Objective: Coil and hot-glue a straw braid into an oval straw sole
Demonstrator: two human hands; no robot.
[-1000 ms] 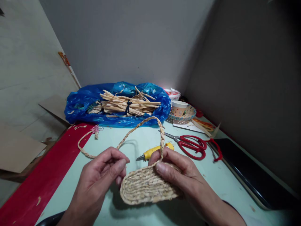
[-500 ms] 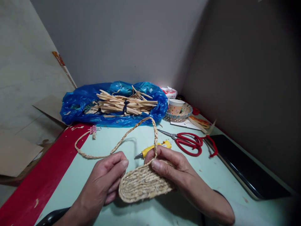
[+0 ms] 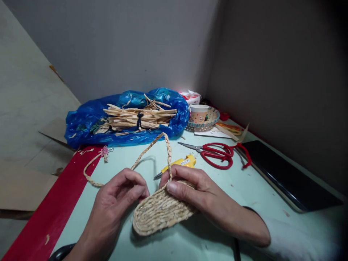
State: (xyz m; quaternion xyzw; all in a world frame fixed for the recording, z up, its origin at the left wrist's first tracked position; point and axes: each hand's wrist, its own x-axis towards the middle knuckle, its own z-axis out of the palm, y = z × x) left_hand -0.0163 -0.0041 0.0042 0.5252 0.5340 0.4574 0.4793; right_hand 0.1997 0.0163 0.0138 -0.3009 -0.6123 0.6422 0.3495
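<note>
My right hand (image 3: 195, 186) grips a flat oval piece of coiled straw braid (image 3: 160, 212), thumb on its face and fingers behind. The thumb and forefinger pinch the spot where the loose braid (image 3: 169, 152) leaves the upper edge. That braid arches up, bends down to the left behind my left hand, and ends at a pink clip (image 3: 104, 151). My left hand (image 3: 125, 195) is closed beside the oval's left end, its fingers curled and the fingertips at the upper edge; whatever it may pinch is hidden. Behind my right fingers lies a yellow glue gun (image 3: 186, 162).
Red-handled scissors (image 3: 217, 155) lie right of the glue gun, near a black tablet-like slab (image 3: 288, 174). At the back are a blue plastic bag (image 3: 87, 123) with a tied straw bundle (image 3: 152, 117), and a paper cup (image 3: 199, 114) in a shallow basket (image 3: 215, 117). Walls stand behind.
My left hand has shifted up and its fingertips have moved to the oval's upper edge. My right hand and the oval are slightly further left in view. The camera has turned a little.
</note>
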